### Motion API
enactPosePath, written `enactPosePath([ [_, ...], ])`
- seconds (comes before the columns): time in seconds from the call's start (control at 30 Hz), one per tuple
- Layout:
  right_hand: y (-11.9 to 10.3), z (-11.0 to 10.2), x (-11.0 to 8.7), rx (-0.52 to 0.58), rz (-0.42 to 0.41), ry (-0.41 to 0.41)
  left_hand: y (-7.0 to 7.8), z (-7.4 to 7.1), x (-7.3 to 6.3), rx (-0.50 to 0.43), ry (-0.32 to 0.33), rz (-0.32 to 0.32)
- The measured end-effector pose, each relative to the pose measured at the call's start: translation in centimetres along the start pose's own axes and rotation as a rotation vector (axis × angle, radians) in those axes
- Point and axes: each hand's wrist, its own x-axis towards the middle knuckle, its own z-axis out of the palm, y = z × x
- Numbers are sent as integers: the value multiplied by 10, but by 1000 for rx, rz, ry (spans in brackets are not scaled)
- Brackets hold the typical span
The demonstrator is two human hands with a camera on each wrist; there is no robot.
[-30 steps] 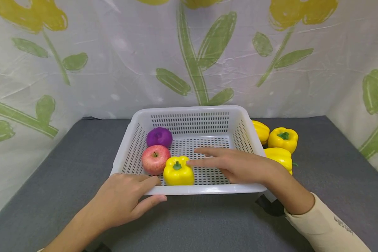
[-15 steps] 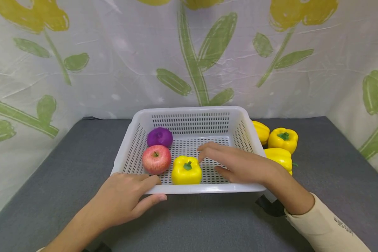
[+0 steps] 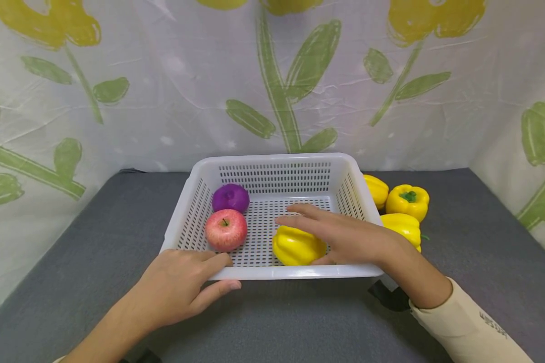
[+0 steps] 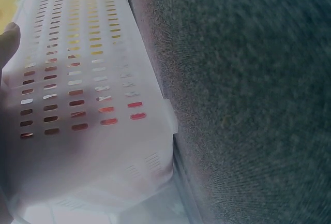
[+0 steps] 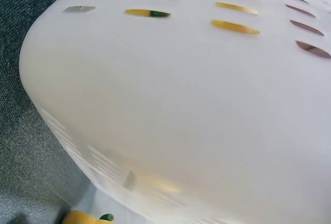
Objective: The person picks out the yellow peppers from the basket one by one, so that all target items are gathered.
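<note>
A white plastic basket (image 3: 281, 273) with slotted walls stands on the table. My left hand (image 3: 186, 282) grips its near rim at the left corner, fingers inside and thumb outside. In the basket, a yellow bell pepper (image 3: 296, 247) lies on its side by the near wall. Over it reaches my right hand (image 3: 340, 234), fingers loosely extended across its top and thumb low at its right end. A red apple (image 3: 226, 230) sits on the left side of the basket, with a purple round vegetable (image 3: 230, 197) behind it. The right wrist view shows mostly the basket wall (image 5: 155, 94).
Outside the basket's right wall lie several more yellow bell peppers (image 3: 407, 201), one partly behind the rim. Grey cloth (image 3: 272, 322) covers the table. A flower-patterned curtain (image 3: 163, 101) hangs at the back and sides.
The pepper in the basket has moved right, away from the apple, and tipped from upright onto its side under my right hand. My left hand stays on the rim.
</note>
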Motion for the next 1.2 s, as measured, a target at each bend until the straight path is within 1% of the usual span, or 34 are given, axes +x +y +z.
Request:
enactPosePath([
  [0.1,1,1,-1,-7,1,-27,0,0,0,-1,7,6],
  [0.27,1,1,-3,-29,28,-66,0,0,0,-5,8,10],
  [0.5,2,0,-3,-42,46,-66,1,-1,-1,-11,-2,6],
  [0.63,2,1,-3,-28,28,-63,1,-2,0,-12,-5,4],
  [0.77,2,2,-1,1,17,-43,2,-2,0,-13,-11,-1],
  [0.9,3,2,0,20,42,-33,2,-3,0,-17,-17,-8],
  [1.2,3,4,-1,-16,73,-18,1,-1,-1,-10,-2,3],
])
